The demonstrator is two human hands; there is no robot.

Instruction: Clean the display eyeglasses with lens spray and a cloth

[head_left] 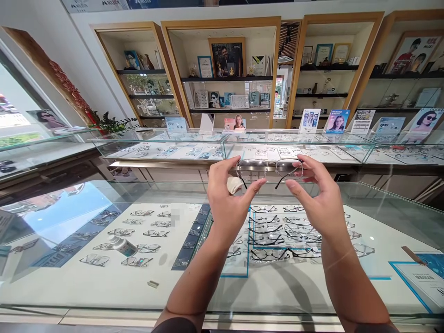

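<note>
A pair of eyeglasses (pixel 255 170) with thin dark rims is held up in the air above the glass counter. My left hand (pixel 229 196) grips its left side between thumb and fingers, and a crumpled white cloth (pixel 235 185) is tucked in the same palm. On the other side, my right hand (pixel 321 196) is closed around the right rim, thumb below and fingers above. The temples point away and down. Under my hands, several rows of eyeglasses (pixel 269 254) lie inside the glass display case (pixel 277 296).
To the left, a small white bottle (pixel 123 246) lies tilted on the glass top, with a small pale object (pixel 153 284) near it. A brown strip (pixel 414 255) is at the right. Behind stand another glass display counter (pixel 166 159) and wood-framed shelves (pixel 222 21) with posters.
</note>
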